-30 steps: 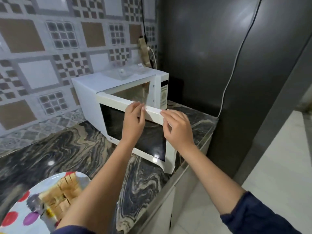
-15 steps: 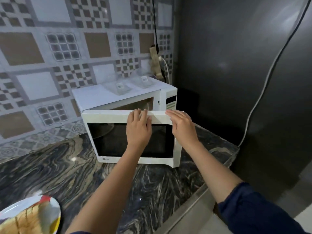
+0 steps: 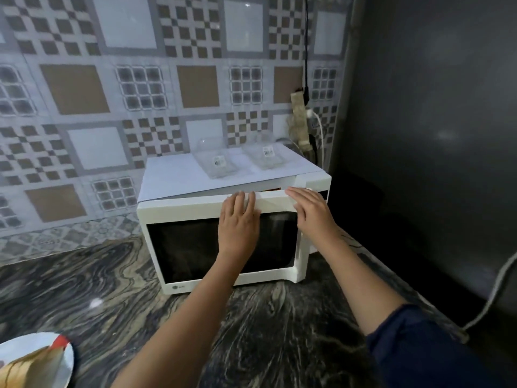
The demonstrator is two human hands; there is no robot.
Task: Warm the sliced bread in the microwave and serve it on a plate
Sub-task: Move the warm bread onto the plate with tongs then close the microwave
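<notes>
A white microwave (image 3: 313, 183) stands on the dark marbled counter (image 3: 112, 281) against the tiled wall. Its door (image 3: 184, 247), with a dark window, is almost flush with the body; only a narrow gap shows along the top right. My left hand (image 3: 237, 222) lies flat on the door's upper middle, fingers straight. My right hand (image 3: 310, 211) presses the door's upper right corner with straight fingers. A white plate (image 3: 65, 359) with coloured spots sits at the bottom left edge, carrying sliced bread (image 3: 30, 369), blurred and partly cut off.
Two clear plastic containers (image 3: 216, 162) (image 3: 265, 154) rest on a sheet on top of the microwave. A power strip (image 3: 300, 121) with cables hangs on the wall behind. A dark fridge panel (image 3: 433, 135) rises at the right; a grey cable (image 3: 495, 289) runs down it.
The microwave door has swung from wide open to nearly closed under both hands. The view has shifted left and down, so the plate has slid to the bottom left corner.
</notes>
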